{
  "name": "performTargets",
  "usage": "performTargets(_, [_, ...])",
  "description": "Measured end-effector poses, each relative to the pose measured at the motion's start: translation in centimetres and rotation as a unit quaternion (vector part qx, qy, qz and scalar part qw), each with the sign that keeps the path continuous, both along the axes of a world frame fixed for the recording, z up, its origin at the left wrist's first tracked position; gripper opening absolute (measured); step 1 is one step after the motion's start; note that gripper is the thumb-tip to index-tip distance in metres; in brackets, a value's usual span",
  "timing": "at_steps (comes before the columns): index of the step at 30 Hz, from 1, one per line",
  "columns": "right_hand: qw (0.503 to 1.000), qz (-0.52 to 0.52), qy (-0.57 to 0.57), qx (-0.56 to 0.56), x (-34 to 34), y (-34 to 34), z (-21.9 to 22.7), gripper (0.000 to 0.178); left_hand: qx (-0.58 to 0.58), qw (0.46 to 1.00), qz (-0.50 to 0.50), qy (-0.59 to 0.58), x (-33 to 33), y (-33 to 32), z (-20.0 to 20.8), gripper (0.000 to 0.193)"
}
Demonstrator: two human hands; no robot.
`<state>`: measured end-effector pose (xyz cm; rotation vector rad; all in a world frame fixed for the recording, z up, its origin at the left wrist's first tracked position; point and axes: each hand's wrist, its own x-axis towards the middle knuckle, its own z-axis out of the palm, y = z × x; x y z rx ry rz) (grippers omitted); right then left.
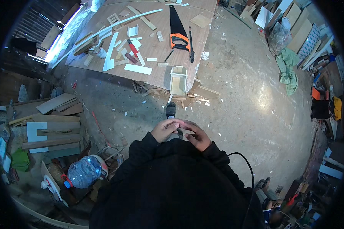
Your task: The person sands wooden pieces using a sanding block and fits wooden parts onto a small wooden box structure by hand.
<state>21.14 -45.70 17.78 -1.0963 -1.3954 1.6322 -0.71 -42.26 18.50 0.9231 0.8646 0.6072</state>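
Observation:
My left hand (165,129) and my right hand (198,137) meet in front of my body, above the floor and short of the table. Their fingertips touch or overlap. The left fingers reach toward the right hand, loosely bent. On the right hand the thumb stands apart from the curved fingers. I see nothing held in either one. Beyond them, at the table's near corner, sits a small open wooden box (178,82). A handsaw (178,32) with an orange and black handle lies farther back, beside a dark narrow tool (191,45).
The wooden table (156,78) carries a red-handled tool (133,48), a long white strip (114,24) and scattered offcuts. Wood scraps (206,91) litter the floor. Stacked boards (57,119) and a large water bottle (84,171) stand left. Another person (269,204) is at lower right.

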Motion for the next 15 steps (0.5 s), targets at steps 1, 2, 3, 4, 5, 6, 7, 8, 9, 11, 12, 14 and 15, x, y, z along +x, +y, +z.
performTargets(1, [1.0, 0.014, 0.013, -0.005, 0.1, -0.5, 0.1, 0.038, 0.003, 1.0, 0.0, 0.001, 0.1, -0.7, 0.1, 0.029])
performTargets(2, [0.999, 0.028, 0.025, -0.011, 0.1, -0.8, 0.1, 0.04, 0.0, 1.0, 0.014, -0.017, 0.0, -1.4, 0.2, 0.028])
performTargets(3, [0.999, 0.028, 0.025, -0.007, 0.1, -1.1, -0.1, 0.04, -0.003, 0.999, 0.028, -0.035, -0.1, -2.1, 0.2, 0.028])
performTargets(4, [0.998, 0.049, 0.024, 0.012, 0.0, -1.3, -0.2, 0.041, 0.0, 0.999, 0.028, -0.035, -0.3, -2.6, 0.2, 0.028])
performTargets(5, [0.997, 0.07, 0.023, 0.032, -0.1, -1.5, -0.2, 0.043, 0.007, 0.999, 0.023, -0.033, -0.6, -3.0, 0.3, 0.028])
performTargets(6, [0.997, 0.07, 0.024, 0.035, 0.1, -1.7, -0.2, 0.043, 0.013, 0.999, 0.018, -0.032, -0.8, -3.3, 0.3, 0.028])
performTargets(7, [0.996, 0.082, 0.032, 0.02, -0.1, -1.8, 0.3, 0.044, 0.015, 0.999, 0.018, -0.031, -1.1, -3.6, 0.4, 0.028])
performTargets(8, [0.995, 0.094, 0.04, 0.005, -0.2, -1.9, 0.7, 0.045, 0.018, 1.0, 0.007, -0.018, -1.3, -3.9, 0.5, 0.028])
performTargets(9, [0.995, 0.093, 0.041, 0.006, -0.3, -1.9, 0.9, 0.045, 0.022, 1.0, -0.003, -0.005, -1.5, -4.1, 0.7, 0.028])
performTargets(11, [0.993, 0.102, 0.065, -0.002, -0.5, -2.0, 1.2, 0.045, 0.024, 1.0, 0.002, 0.0, -1.7, -4.7, 1.4, 0.029])
performTargets(12, [0.993, 0.102, 0.065, 0.0, -0.7, -2.2, 1.2, 0.045, 0.023, 1.0, 0.008, 0.004, -1.9, -5.1, 1.7, 0.03])
performTargets(14, [0.991, 0.116, 0.066, -0.018, -0.9, -2.1, 1.4, 0.044, 0.032, 0.999, 0.001, 0.009, -2.3, -5.6, 2.1, 0.031])
performTargets(15, [0.991, 0.119, 0.066, -0.015, -1.0, -2.0, 1.6, 0.044, 0.037, 0.999, -0.007, 0.015, -2.6, -5.8, 2.2, 0.033])
